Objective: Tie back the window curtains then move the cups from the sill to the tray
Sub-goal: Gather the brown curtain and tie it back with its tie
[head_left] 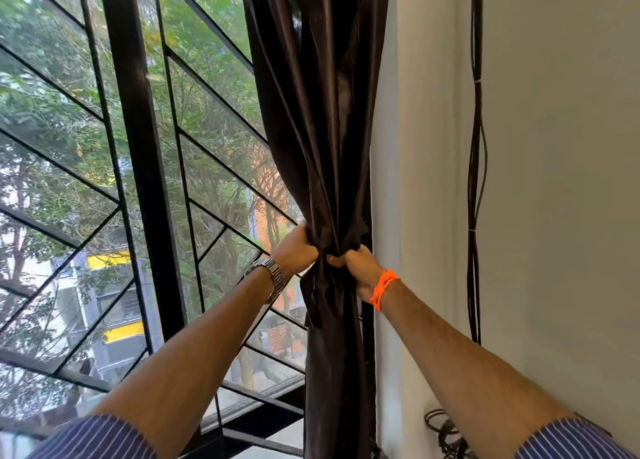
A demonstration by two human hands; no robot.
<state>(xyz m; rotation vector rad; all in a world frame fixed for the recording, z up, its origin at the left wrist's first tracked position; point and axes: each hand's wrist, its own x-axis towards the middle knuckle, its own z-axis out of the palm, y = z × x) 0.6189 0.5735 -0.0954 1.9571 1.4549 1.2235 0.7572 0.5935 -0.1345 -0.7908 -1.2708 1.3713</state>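
A dark brown satin curtain (322, 112) hangs bunched at the right edge of the window, against the wall. My left hand (294, 250), with a metal watch at its wrist, grips the gathered fabric from the left at about mid height. From the right, my right hand (358, 268), an orange cord round its wrist, grips the same bunch, and the two hands nearly touch. The fabric is pinched tight between them and hangs straight below. No cups, sill top or tray show in this view.
A black window frame (138, 147) with diagonal bars fills the left; trees and buildings lie outside. The white wall (554, 181) is on the right, with black cables (476, 181) running down it to a coil (446, 431) near the floor.
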